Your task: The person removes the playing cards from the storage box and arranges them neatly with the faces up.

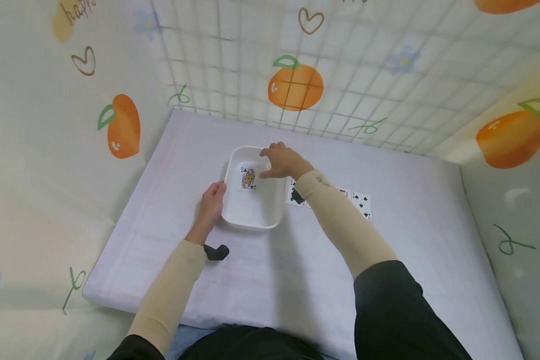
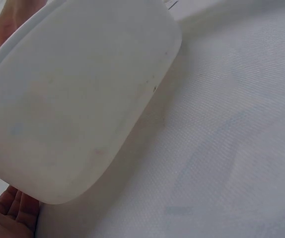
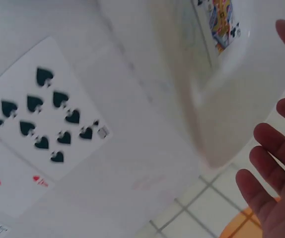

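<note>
While the wall covering (image 1: pixel 36 75) beyond the left hand (image 1: pixel 211 204) is showing the handwritten word "happy", the dark lettering on the beige sleeve (image 1: pixel 346 225) behind the right hand (image 1: pixel 285 162) is proving too small to read. Corner marks on the playing cards are blurring too, though black spades, ten in all, are filling the ten of spades (image 3: pixel 48 106).

The left hand is gripping the near-left side of a white tub (image 1: pixel 252 220), its fingers bending at the rim. The right hand is hovering over the tub's far-right part, released, with thumb and fingers parted and slightly bent, and is holding nothing that can be seen.

Left of the right hand's fingertips, a picture card (image 1: pixel 248 179) is lying face up inside the tub, its long axis running roughly away from the person. The tub is sitting between the hands, its long axis also pointing away and its far end leaning slightly rightward.

Below and to the right of the right hand, a row of cards is lying on the worktop (image 1: pixel 414 210): the ten of spades is lying nearest the tub, a red heart card (image 3: pixel 13 183) is following, and a spade card (image 1: pixel 361 204) is ending the row. Beside the left wrist, a black object (image 1: pixel 217 252) is showing.
</note>
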`<act>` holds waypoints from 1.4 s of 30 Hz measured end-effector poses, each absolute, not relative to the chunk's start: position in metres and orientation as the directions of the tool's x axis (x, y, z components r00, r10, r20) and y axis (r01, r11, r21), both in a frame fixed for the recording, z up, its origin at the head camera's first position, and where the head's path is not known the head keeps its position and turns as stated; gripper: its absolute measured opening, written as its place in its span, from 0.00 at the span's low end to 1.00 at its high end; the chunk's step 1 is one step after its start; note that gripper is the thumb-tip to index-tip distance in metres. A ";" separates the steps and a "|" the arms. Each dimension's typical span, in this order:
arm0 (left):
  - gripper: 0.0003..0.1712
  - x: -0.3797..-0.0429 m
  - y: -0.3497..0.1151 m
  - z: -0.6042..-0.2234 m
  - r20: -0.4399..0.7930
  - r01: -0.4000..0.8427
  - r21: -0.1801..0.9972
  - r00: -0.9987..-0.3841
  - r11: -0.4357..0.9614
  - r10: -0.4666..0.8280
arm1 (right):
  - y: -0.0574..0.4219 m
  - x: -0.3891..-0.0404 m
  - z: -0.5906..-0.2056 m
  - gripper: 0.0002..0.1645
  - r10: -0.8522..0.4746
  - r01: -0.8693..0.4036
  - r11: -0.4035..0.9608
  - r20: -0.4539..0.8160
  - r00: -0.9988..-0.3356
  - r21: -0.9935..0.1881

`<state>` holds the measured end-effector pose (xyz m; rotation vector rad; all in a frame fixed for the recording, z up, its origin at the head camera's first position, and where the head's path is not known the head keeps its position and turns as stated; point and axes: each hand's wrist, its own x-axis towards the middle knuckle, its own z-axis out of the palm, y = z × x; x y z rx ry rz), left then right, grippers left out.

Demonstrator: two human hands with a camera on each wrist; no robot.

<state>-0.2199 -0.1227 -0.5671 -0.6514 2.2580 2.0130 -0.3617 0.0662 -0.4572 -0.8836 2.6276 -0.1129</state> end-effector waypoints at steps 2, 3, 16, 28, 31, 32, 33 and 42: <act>0.27 -0.220 -0.123 -0.568 -0.303 -0.332 0.941 -0.913 0.063 -0.273 | 0.058 -0.361 -0.460 0.44 -0.607 -0.581 0.793 -0.322 -0.726 -0.184; 0.27 -0.220 -0.123 -0.568 -0.298 -0.327 0.943 -0.915 0.064 -0.273 | 0.054 -0.360 -0.462 0.43 -0.611 -0.588 0.789 -0.327 -0.720 -0.179; 0.26 -0.223 -0.126 -0.572 -0.283 -0.309 0.949 -0.920 0.057 -0.270 | 0.024 -0.353 -0.479 0.47 -0.580 -0.592 0.800 -0.367 -0.727 -0.092; 0.26 -0.224 -0.128 -0.575 -0.247 -0.275 0.959 -0.927 0.063 -0.281 | 0.015 -0.357 -0.502 0.53 -0.576 -0.558 0.812 -0.393 -0.717 -0.172; 0.26 -0.224 -0.127 -0.575 -0.241 -0.271 0.960 -0.927 0.068 -0.289 | 0.013 -0.359 -0.506 0.55 -0.582 -0.565 0.807 -0.395 -0.711 -0.172; 0.26 -0.224 -0.127 -0.575 -0.240 -0.271 0.960 -0.926 0.070 -0.291 | 0.012 -0.360 -0.506 0.55 -0.581 -0.564 0.808 -0.397 -0.711 -0.172; 0.26 -0.224 -0.127 -0.575 -0.235 -0.267 0.961 -0.927 0.074 -0.293 | 0.012 -0.359 -0.506 0.55 -0.580 -0.563 0.808 -0.400 -0.710 -0.174; 0.25 -0.224 -0.128 -0.575 -0.216 -0.248 0.966 -0.930 0.073 -0.296 | 0.010 -0.371 -0.526 0.49 -0.558 -0.544 0.822 -0.421 -0.715 -0.166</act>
